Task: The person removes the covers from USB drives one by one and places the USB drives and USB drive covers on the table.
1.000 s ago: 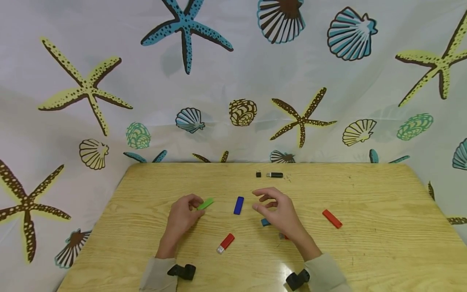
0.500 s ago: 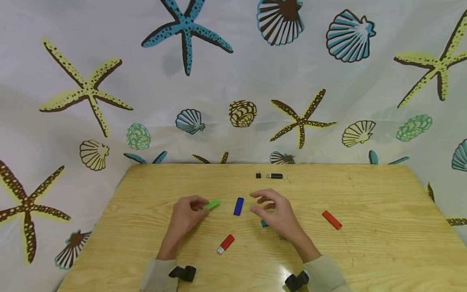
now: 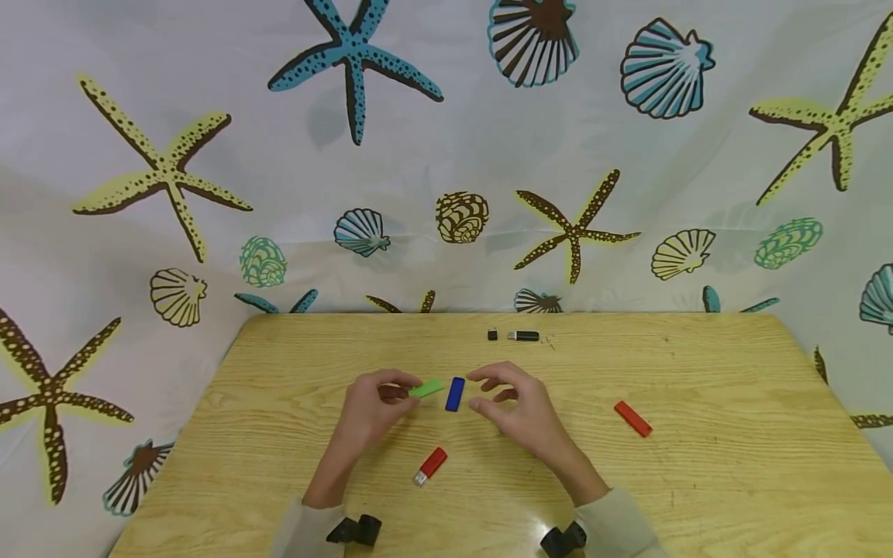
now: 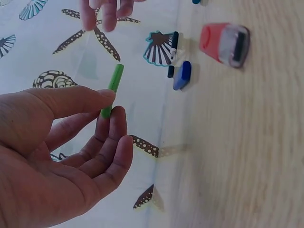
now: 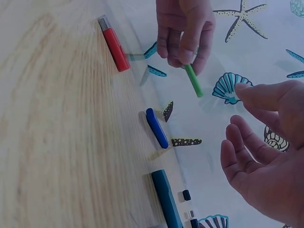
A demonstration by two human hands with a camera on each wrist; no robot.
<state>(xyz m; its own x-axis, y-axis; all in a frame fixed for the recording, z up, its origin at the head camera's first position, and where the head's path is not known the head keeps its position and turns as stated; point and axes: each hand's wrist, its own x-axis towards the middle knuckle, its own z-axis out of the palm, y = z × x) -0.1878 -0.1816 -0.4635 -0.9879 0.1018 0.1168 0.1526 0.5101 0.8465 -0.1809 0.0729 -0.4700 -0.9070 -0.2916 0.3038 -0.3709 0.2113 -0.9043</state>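
Observation:
My left hand [image 3: 377,407] pinches a slim green USB stick [image 4: 113,88] between thumb and fingers, holding it up over the table. Its free end points right, towards the blue USB stick [image 3: 455,394], which lies on the wood between my hands. Thumb and fingers apart, my right hand [image 3: 519,407] hovers just right of the blue stick with nothing in its grasp. In the right wrist view a teal USB stick [image 5: 166,197] lies on the table; the right hand hides it in the head view. Nearer me rests a red USB stick [image 3: 430,466] with its metal plug bare.
Farther back on the wooden table [image 3: 732,465] lie a black USB stick [image 3: 523,335] and a small black cap [image 3: 492,335]. A long red piece [image 3: 633,418] is off to the right. Behind the table hangs a cloth [image 3: 418,163] printed with shells and starfish.
The left hand has carried the green USB stick right, close to the blue one. My right hand has shifted slightly left, now covering the teal stick and another red piece in the head view.

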